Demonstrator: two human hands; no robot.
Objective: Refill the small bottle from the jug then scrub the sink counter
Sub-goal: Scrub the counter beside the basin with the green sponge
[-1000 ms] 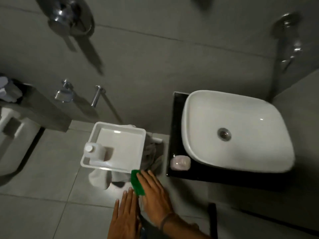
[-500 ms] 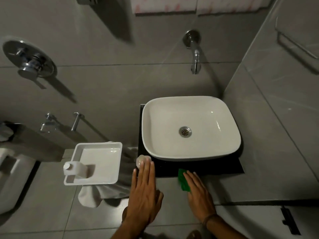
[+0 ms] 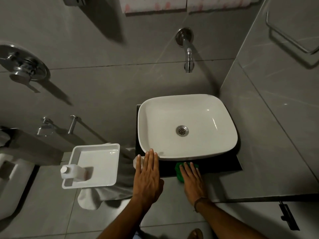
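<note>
A white basin point(image 3: 188, 126) sits on a black counter point(image 3: 222, 165). My right hand point(image 3: 192, 180) presses flat on a green scrub pad point(image 3: 179, 171) at the counter's front edge, just below the basin rim. My left hand point(image 3: 148, 175) lies flat, fingers together, at the counter's front left corner, fingertips touching the basin rim and covering most of a pale soap bar point(image 3: 138, 161). A small white bottle point(image 3: 74, 171) with a white cap stands in the near left corner of a white tray point(image 3: 101, 161) left of the counter. No jug is in view.
A chrome spout point(image 3: 188, 56) juts from the wall above the basin. Pale cloth point(image 3: 96, 195) hangs under the tray. A toilet point(image 3: 10, 183) stands at the far left, wall valves point(image 3: 46, 126) behind it. A towel rail point(image 3: 291, 37) is on the right wall.
My right hand carried the green pad from beside the tray rightward onto the counter's front edge. My left hand came forward onto the counter's left corner over the soap. The view swung right.
</note>
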